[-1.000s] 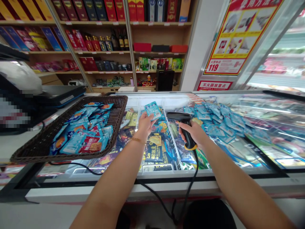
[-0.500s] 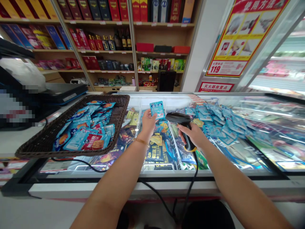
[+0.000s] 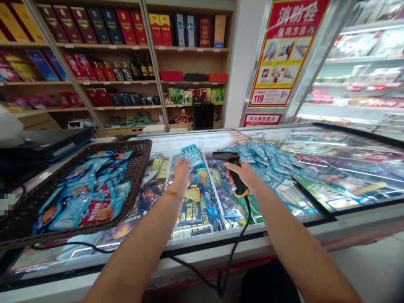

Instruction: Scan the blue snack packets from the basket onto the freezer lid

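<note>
My left hand [image 3: 182, 170] pinches a small blue food packet [image 3: 193, 156] by its lower edge, above the glass of a chest freezer. To its right, my right hand [image 3: 241, 174] is wrapped round the handle of a black barcode scanner [image 3: 227, 157] with a yellow-trimmed base. The scanner's head points left toward the packet, a short gap apart. A brown wicker basket [image 3: 143, 153] at the left holds several similar blue packets [image 3: 102, 189]. Another heap of blue packets [image 3: 268, 158] lies on the freezer at the right.
A black scanner cable [image 3: 235, 244] hangs over the freezer's front edge. Frozen goods in wire baskets [image 3: 217, 198] show through the glass. Behind stand shelves of boxes and bottles [image 3: 132, 84], a red fire-hydrant sign [image 3: 277, 54] and a lit cooler [image 3: 350, 80].
The whole view has turned to the right, so things sit further left. My left hand still holds the packet and my right hand the scanner, close together as before.
</note>
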Motion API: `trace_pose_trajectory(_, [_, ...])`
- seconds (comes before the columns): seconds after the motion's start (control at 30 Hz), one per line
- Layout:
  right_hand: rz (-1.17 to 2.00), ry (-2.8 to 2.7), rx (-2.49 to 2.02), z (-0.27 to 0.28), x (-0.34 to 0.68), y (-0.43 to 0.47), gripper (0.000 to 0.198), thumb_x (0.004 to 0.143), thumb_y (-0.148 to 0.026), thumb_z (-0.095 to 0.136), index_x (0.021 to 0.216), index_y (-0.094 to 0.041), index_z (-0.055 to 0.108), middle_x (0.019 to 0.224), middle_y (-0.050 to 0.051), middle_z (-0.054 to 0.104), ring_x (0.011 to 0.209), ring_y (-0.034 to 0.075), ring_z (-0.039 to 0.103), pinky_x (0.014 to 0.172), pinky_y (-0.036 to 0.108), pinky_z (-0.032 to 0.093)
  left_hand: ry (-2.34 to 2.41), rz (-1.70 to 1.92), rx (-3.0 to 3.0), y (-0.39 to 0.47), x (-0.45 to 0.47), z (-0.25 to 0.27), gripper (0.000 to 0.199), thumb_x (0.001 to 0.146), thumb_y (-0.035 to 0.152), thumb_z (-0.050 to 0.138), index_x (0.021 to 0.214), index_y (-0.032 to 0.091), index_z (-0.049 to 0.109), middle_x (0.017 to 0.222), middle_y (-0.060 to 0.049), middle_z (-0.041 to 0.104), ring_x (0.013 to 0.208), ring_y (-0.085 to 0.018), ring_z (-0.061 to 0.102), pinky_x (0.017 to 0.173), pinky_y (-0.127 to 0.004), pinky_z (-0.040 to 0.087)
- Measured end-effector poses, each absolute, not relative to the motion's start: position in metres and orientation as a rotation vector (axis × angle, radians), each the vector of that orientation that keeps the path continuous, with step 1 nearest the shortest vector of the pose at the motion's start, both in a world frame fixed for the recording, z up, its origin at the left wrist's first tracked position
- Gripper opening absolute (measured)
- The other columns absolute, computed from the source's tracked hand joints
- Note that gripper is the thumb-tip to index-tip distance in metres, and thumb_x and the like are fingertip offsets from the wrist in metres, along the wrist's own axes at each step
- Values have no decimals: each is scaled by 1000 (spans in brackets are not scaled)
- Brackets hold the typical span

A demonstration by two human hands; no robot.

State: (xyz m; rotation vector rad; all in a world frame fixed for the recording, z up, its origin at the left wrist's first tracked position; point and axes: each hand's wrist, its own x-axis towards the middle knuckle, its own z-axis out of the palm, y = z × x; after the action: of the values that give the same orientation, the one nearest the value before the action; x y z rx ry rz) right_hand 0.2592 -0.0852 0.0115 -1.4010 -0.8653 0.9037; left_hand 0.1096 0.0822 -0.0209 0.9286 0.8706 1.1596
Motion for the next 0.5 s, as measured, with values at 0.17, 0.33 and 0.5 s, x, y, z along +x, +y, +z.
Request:
trace_pose_trajectory(0.17, [737,-698,-1452,30,320,-126,25,83,-39,69,75,-17,59,48,1,58,36,12,49,33,23,41,878,941,906,56,179,3,25,68,5,71,88,18,64,78,0,67,72,-11,63,80,-30,54])
trace_pose_trajectory(0.33, [523,-430,-1433,30,384,-180,15,83,-30,68,82,-18,61,54,0,61,37,12,51,33,23,42,747,744,1054,13,272,17,20,71,3,70,85,18,68,85,-3,70,82,-14,66,86,-34,55])
trace_pose_trajectory(0.5, [511,-378,-1419,19,415,-211,17,82,-32,70,85,-17,62,55,0,61,39,12,52,34,23,43,715,654,1157,-16,343,13,18,70,3,70,81,15,64,76,-3,65,74,-14,62,76,-31,55])
